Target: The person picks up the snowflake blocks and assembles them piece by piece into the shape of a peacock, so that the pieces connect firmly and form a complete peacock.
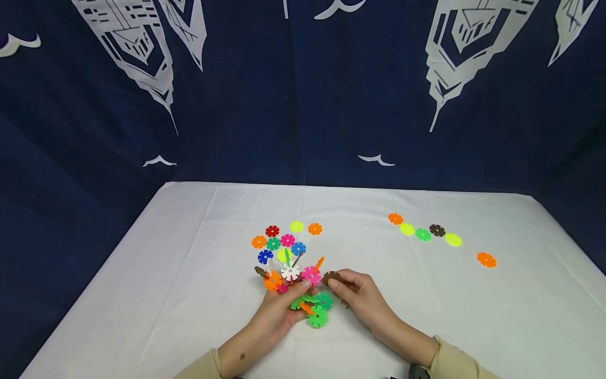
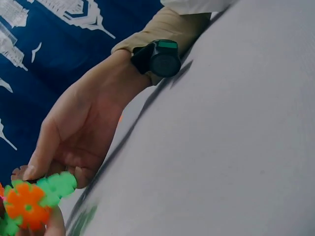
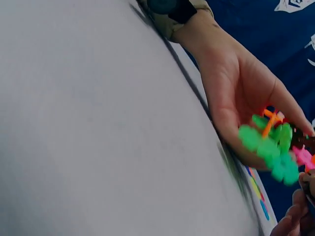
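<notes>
My left hand (image 1: 284, 308) grips a cluster of interlocked notched plastic discs. In it are a white disc (image 1: 290, 271), a pink disc (image 1: 310, 275), an orange disc (image 1: 272, 281) and several green discs (image 1: 317, 317) at its lower end. A brown disc (image 1: 331, 277) is pinched between the thumb and fingers of my right hand (image 1: 362, 297), at the cluster's right side beside the pink disc. Whether the brown disc touches the pink one I cannot tell. The left wrist view shows the right hand (image 2: 81, 130) behind an orange disc (image 2: 28, 205) of the cluster.
Loose discs in several colours, among them a red disc (image 1: 272, 231) and a blue disc (image 1: 298, 248), lie just beyond the cluster. A row with a green disc (image 1: 423, 235) lies farther right, and a lone orange disc (image 1: 486, 260) beyond it. White cloth (image 1: 189, 316) covers the table.
</notes>
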`<state>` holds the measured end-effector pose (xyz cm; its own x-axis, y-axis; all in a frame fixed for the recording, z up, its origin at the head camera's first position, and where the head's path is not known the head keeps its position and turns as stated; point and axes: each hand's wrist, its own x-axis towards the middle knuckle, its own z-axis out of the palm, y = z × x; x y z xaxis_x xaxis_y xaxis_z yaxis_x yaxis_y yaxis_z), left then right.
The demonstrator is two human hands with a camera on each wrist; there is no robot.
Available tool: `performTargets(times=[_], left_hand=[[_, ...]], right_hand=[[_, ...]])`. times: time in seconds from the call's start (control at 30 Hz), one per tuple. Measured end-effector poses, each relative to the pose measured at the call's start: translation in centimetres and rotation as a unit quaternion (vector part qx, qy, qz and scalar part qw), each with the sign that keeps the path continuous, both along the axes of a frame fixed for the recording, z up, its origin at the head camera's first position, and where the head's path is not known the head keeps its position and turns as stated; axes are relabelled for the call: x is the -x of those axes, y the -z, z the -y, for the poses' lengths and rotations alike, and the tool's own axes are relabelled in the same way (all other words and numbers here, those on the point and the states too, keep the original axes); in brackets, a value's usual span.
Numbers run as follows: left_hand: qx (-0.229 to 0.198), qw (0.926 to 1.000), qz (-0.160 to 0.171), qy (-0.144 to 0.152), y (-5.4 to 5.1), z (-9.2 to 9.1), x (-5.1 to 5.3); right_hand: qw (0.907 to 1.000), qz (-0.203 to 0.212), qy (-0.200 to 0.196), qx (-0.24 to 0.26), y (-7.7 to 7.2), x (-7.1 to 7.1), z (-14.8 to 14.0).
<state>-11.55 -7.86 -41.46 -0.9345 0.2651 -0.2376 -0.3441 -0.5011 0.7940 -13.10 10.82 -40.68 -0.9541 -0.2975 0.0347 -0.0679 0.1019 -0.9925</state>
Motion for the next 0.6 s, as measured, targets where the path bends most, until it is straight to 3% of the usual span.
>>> performTargets(times=[0.17,0.4,0.6], left_hand=[[-0.005,0.9998,0.012,0.017,-0.1,0.4,0.1],[-0.015,0.9991,-0.008,0.038,-0.2,0.7,0.1],[-0.014,0.9991,-0.008,0.04,-0.2,0.8,0.2]], right_hand=[[0.9996,-0.027,-0.006,-0.001,0.3,0.4,-0.3],[0.9902,-0.131,-0.039,-0.028,0.8,0.7,-0.9],[0.9875,-0.15,-0.041,-0.026,0.8,0.8,-1.2]])
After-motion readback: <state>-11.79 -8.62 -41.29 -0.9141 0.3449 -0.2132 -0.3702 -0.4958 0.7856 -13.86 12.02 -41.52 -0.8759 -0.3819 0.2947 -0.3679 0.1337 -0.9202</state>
